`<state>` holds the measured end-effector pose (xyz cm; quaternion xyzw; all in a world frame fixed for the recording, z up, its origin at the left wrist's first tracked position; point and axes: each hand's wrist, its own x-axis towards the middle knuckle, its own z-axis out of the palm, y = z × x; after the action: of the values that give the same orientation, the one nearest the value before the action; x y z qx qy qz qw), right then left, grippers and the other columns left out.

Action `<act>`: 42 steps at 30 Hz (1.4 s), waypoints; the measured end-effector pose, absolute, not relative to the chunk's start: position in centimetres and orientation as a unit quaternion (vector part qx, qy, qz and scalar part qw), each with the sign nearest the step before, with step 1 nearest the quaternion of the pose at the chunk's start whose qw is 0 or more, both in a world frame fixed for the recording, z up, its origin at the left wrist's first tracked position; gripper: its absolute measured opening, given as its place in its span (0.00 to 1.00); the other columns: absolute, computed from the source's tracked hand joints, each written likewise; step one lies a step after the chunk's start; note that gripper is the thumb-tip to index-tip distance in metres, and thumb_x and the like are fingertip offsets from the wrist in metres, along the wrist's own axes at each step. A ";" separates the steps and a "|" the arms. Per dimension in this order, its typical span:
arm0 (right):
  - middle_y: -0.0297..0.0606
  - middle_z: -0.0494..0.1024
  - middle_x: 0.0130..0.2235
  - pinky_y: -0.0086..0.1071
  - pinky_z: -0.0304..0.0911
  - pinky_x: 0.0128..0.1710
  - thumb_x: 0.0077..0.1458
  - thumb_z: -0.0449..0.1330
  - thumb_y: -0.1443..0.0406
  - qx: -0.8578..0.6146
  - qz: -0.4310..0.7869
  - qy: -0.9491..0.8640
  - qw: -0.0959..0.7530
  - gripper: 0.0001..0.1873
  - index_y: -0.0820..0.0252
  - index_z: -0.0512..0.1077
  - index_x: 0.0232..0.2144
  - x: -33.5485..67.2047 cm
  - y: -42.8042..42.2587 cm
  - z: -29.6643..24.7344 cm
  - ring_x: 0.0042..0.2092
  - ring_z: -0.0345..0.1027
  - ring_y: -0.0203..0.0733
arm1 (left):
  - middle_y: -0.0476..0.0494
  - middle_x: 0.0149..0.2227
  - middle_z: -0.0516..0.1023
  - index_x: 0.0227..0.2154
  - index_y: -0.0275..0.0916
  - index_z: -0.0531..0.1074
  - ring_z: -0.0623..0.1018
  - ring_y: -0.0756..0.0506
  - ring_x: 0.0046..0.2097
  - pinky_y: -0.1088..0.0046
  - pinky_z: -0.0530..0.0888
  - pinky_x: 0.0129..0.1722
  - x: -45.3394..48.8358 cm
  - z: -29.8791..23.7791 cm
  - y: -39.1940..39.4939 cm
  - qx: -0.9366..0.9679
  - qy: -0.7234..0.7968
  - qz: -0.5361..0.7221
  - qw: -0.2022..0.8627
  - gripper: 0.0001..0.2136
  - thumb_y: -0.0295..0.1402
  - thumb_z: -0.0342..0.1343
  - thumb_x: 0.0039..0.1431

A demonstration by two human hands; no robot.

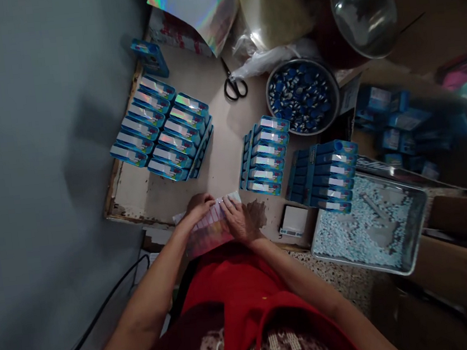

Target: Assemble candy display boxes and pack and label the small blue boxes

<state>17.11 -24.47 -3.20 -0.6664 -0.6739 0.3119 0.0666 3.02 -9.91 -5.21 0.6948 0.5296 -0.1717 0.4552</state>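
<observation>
Both my hands rest on a shiny holographic sheet cut into strips, at the near edge of a low board. My left hand presses on the sheet's left part with fingers curled. My right hand lies over its right part, fingers bent onto the strips. Rows of small blue boxes stand on the board: one group at the left, one in the middle, one at the right.
Black scissors lie at the board's far side. A round bowl of blue caps, a metal tray of pale small pieces, a small white scale, a holographic sheet, a glass bowl and a carton of blue boxes surround it.
</observation>
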 end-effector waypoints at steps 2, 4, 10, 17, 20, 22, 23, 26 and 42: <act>0.49 0.62 0.68 0.46 0.52 0.63 0.65 0.50 0.70 -0.668 0.309 -0.675 0.049 0.29 0.62 0.60 0.67 17.0 -24.4 -2.7 0.67 0.53 0.55 | 0.46 0.35 0.83 0.32 0.41 0.79 0.76 0.46 0.36 0.73 0.65 0.34 3.0 -5.3 -10.0 0.694 0.544 -0.177 0.437 0.07 0.36 0.59 0.57; 0.50 0.72 0.60 0.45 0.55 0.59 0.64 0.53 0.68 -0.673 0.310 -0.671 0.026 0.25 0.61 0.67 0.62 16.9 -24.5 -1.7 0.61 0.61 0.54 | 0.45 0.35 0.82 0.33 0.41 0.79 0.76 0.45 0.36 0.72 0.65 0.35 3.2 -5.3 -10.1 0.695 0.557 -0.176 0.420 0.08 0.37 0.58 0.58; 0.40 0.81 0.39 0.37 0.60 0.47 0.63 0.56 0.61 -0.753 0.346 -0.554 0.081 0.12 0.53 0.77 0.44 18.1 -26.2 4.8 0.43 0.71 0.47 | 0.35 0.52 0.78 0.44 0.38 0.78 0.73 0.37 0.56 0.65 0.66 0.55 3.6 -3.2 -11.2 0.726 0.570 -0.105 0.369 0.13 0.35 0.52 0.61; 0.29 0.71 0.23 0.28 0.55 0.26 0.56 0.61 0.57 -0.782 0.480 -0.281 0.280 0.11 0.58 0.77 0.33 25.6 -27.9 12.5 0.26 0.63 0.36 | 0.39 0.48 0.80 0.45 0.42 0.75 0.77 0.38 0.51 0.58 0.73 0.56 5.4 3.9 -20.1 0.518 0.512 0.015 0.685 0.14 0.40 0.57 0.58; 0.30 0.72 0.24 0.27 0.55 0.26 0.54 0.63 0.56 -0.775 0.487 -0.253 0.314 0.13 0.60 0.77 0.31 29.0 -28.8 13.7 0.26 0.62 0.35 | 0.37 0.51 0.79 0.54 0.41 0.68 0.80 0.41 0.47 0.61 0.78 0.48 9.6 6.4 -22.3 0.320 0.426 0.043 0.845 0.29 0.41 0.67 0.50; 0.31 0.73 0.25 0.27 0.57 0.26 0.53 0.63 0.56 -0.776 0.481 -0.245 0.326 0.13 0.60 0.77 0.31 30.9 -29.5 14.1 0.27 0.62 0.35 | 0.37 0.49 0.80 0.53 0.40 0.68 0.81 0.44 0.43 0.65 0.78 0.45 12.9 7.4 -22.6 0.262 0.428 0.076 0.862 0.31 0.42 0.70 0.47; 0.31 0.73 0.25 0.27 0.58 0.27 0.53 0.63 0.56 -0.778 0.476 -0.241 0.332 0.13 0.60 0.77 0.31 31.8 -29.9 14.2 0.27 0.63 0.35 | 0.39 0.45 0.80 0.49 0.39 0.69 0.81 0.45 0.41 0.66 0.79 0.44 14.4 7.6 -22.6 0.246 0.441 0.095 0.858 0.29 0.43 0.71 0.46; 0.31 0.74 0.24 0.28 0.58 0.27 0.53 0.64 0.55 -0.791 0.447 -0.236 0.344 0.13 0.60 0.78 0.30 34.4 -30.7 14.6 0.26 0.63 0.35 | 0.46 0.33 0.79 0.36 0.38 0.70 0.79 0.49 0.33 0.69 0.79 0.40 18.3 7.9 -22.5 0.232 0.485 0.135 0.832 0.23 0.47 0.71 0.45; 0.37 0.80 0.28 0.31 0.58 0.34 0.51 0.63 0.54 -0.914 0.174 -0.257 0.263 0.16 0.59 0.83 0.32 51.7 -22.0 10.8 0.33 0.70 0.42 | 0.49 0.23 0.77 0.28 0.35 0.79 0.73 0.51 0.25 0.76 0.68 0.28 38.6 6.5 -11.6 0.556 0.479 0.254 0.631 0.07 0.34 0.67 0.51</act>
<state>51.74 -22.00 10.78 -0.9136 -0.2572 0.1735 0.2628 38.59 -11.59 6.46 0.5555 0.4788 0.2540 0.6306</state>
